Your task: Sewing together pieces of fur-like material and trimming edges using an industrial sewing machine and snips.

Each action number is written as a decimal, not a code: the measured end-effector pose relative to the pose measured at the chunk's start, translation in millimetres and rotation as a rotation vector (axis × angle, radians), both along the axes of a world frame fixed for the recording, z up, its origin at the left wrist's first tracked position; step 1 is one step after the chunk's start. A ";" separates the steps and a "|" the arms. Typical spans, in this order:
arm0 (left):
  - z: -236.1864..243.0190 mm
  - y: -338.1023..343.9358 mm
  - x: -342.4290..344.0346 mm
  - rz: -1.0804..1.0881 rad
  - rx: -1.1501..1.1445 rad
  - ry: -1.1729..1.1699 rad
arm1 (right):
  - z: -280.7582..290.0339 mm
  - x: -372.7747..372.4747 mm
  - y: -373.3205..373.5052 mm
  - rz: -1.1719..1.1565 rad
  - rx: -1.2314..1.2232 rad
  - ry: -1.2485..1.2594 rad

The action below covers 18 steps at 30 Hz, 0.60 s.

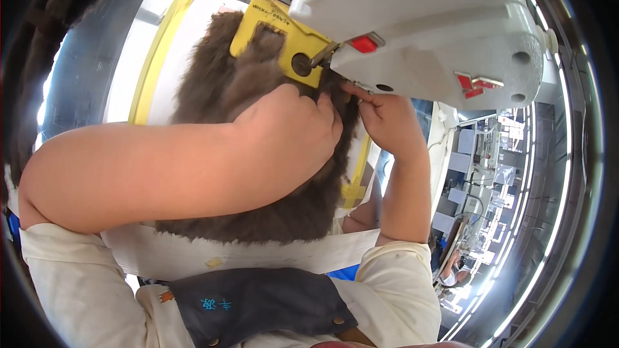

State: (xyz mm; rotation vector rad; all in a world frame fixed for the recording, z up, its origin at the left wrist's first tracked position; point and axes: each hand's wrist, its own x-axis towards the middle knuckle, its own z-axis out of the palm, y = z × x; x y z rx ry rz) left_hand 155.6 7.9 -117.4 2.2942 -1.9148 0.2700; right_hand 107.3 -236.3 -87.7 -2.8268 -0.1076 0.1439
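A piece of dark brown fur fabric [258,225] lies beneath a white sewing machine head [425,32]. My left hand [293,119] rests on it with curled fingers, the fingertips gripping the pile just in front of the machine's needle area. On the other side, my right hand [390,119] pinches the fabric's right edge close under the machine head; its fingertips are partly hidden. Just beyond my left hand, a yellow plate [258,9] with a squarish cutout and a round hole lies over the fur, and brown pile shows through the cutout. The needle itself is not visible.
Yellow tape strips [161,58] run along the white work surface [142,45] left of the fur. More brown fur [48,19] hangs at the far left. Beyond my right arm, a workshop floor holds other workstations, and a person [454,274] sits there.
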 end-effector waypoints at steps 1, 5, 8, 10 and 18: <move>0.6 0.4 0.3 -0.010 -0.004 0.003 | -2.5 -0.1 -4.0 0.043 0.011 -0.048; 3.8 1.4 1.6 0.025 0.045 0.054 | -10.6 1.7 -13.2 -0.010 -0.084 -0.062; 6.8 1.7 5.9 0.047 0.097 0.103 | -7.4 3.8 -11.5 -0.010 -0.165 -0.053; 6.2 3.2 9.7 0.032 0.107 0.134 | -11.3 5.4 -18.3 0.050 -0.151 -0.124; 15.5 5.2 12.4 0.058 0.176 0.147 | -22.4 17.3 -34.9 0.041 -0.220 -0.088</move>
